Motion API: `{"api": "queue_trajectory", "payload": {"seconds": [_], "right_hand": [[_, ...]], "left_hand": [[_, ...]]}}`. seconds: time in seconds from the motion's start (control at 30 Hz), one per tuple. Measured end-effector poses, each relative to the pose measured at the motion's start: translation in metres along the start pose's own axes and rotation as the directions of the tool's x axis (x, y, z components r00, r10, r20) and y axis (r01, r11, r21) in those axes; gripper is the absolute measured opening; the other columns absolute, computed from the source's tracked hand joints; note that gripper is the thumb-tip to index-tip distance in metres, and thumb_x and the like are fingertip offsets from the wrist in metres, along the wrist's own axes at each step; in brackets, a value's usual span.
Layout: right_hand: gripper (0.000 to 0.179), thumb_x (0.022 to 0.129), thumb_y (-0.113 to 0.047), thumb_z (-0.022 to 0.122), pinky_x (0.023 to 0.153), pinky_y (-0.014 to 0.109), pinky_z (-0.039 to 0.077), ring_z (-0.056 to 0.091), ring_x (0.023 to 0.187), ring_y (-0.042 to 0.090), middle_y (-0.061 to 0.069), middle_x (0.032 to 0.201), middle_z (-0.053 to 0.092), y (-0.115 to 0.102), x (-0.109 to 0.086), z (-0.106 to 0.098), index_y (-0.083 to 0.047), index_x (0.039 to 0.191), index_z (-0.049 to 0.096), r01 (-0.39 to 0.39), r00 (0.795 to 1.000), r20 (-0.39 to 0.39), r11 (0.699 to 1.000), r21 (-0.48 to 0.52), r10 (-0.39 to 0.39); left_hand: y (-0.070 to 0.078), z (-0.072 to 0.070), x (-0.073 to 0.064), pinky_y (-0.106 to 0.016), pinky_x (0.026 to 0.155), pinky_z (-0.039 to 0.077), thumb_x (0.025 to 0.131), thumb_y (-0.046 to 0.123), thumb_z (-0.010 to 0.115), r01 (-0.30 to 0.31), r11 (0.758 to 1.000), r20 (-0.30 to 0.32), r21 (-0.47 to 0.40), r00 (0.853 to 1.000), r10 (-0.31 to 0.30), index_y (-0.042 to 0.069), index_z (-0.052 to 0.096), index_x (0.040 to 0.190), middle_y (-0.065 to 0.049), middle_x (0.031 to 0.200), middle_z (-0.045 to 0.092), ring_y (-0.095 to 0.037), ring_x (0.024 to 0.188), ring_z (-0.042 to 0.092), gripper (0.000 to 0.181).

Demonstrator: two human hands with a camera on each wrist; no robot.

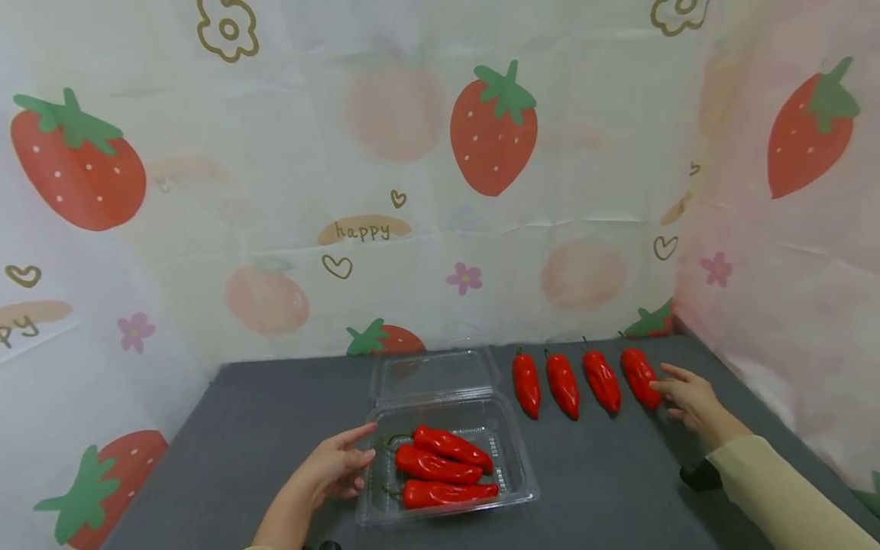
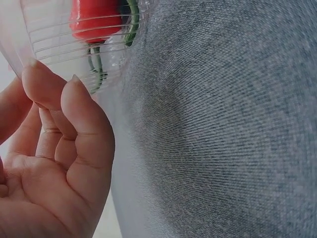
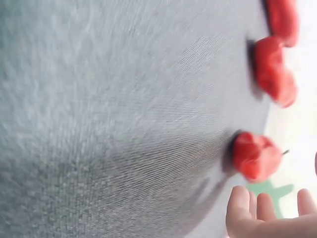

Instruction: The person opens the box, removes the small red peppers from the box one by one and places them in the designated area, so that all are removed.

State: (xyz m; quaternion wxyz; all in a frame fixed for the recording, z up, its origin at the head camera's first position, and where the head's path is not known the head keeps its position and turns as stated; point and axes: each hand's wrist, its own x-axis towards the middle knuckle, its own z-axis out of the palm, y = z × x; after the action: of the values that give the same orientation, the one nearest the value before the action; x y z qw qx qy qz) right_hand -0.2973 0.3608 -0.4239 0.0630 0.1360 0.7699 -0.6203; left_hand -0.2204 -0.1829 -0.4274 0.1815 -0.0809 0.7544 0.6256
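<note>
A clear plastic clamshell box (image 1: 519, 458) lies with its lid folded back, three red peppers (image 1: 440, 464) inside it. At the box's left side is my left hand (image 1: 328, 467), its fingertips right at the wall. In the left wrist view those loosely bent fingers (image 2: 81, 111) stand close below the box's ribbed side, with a red pepper (image 2: 96, 20) showing through. My right hand (image 1: 697, 401) reaches toward the rightmost red pepper (image 1: 640, 377), fingers spread and overlapping its edge. From the right wrist, a gap shows between the fingertips and the nearest pepper (image 3: 255, 156).
Left of that rightmost pepper, three more red peppers (image 1: 564, 386) lie in a row along the back of the grey table (image 1: 289, 405). Behind the table hangs a strawberry-print cloth (image 1: 412, 176), which also covers both sides. The raised lid (image 1: 435, 376) lies toward the cloth.
</note>
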Motion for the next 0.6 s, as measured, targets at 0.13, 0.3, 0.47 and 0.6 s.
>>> {"api": "queue_trajectory", "payload": {"seconds": [0.13, 0.3, 0.47, 0.6], "right_hand": [[0.073, 0.1, -0.017, 0.052, 0.106, 0.052, 0.03, 0.016, 0.139, 0.046, 0.029, 0.156, 0.009, -0.006, -0.012, 0.001, -0.003, 0.155, 0.006, 0.022, 1.0, 0.007, 1.0, 0.019, -0.022], [0.073, 0.099, -0.017, 0.053, 0.109, 0.052, 0.027, 0.019, 0.138, 0.046, 0.028, 0.156, 0.007, -0.013, -0.024, 0.007, -0.001, 0.155, 0.009, 0.043, 0.999, 0.012, 0.997, 0.059, -0.044], [0.073, 0.1, -0.019, 0.054, 0.101, 0.04, 0.042, 0.03, 0.132, 0.043, 0.028, 0.155, 0.012, -0.021, -0.038, 0.013, 0.001, 0.154, 0.01, 0.066, 0.997, 0.037, 0.997, 0.041, -0.068], [0.074, 0.1, -0.023, 0.054, 0.085, 0.027, 0.05, 0.028, 0.134, 0.043, 0.027, 0.153, 0.018, -0.029, -0.048, 0.022, 0.0, 0.155, 0.009, 0.087, 0.992, 0.084, 0.994, 0.059, -0.092]], "left_hand": [[0.001, 0.0, 0.0, -0.025, 0.05, 0.045, 0.096, 0.01, 0.06, 0.0, 1.0, -0.007, 0.008, 1.0, 0.0, 0.005, 0.038, 0.149, -0.002, 0.075, 0.055, -0.011, 0.052, 0.053, 0.057], [0.003, 0.0, 0.0, -0.025, 0.05, 0.045, 0.096, 0.01, 0.06, 0.009, 1.0, -0.015, 0.01, 1.0, -0.009, 0.006, 0.039, 0.148, -0.001, 0.073, 0.053, -0.011, 0.052, 0.053, 0.057], [0.004, 0.001, 0.0, -0.025, 0.049, 0.046, 0.096, 0.009, 0.06, 0.004, 1.0, -0.013, 0.007, 1.0, -0.004, 0.005, 0.04, 0.148, 0.0, 0.071, 0.053, -0.01, 0.051, 0.053, 0.056], [0.004, 0.002, -0.001, -0.024, 0.049, 0.046, 0.096, 0.008, 0.06, 0.007, 1.0, -0.022, 0.003, 1.0, -0.007, 0.005, 0.04, 0.148, 0.0, 0.07, 0.053, -0.009, 0.05, 0.053, 0.056]]}}
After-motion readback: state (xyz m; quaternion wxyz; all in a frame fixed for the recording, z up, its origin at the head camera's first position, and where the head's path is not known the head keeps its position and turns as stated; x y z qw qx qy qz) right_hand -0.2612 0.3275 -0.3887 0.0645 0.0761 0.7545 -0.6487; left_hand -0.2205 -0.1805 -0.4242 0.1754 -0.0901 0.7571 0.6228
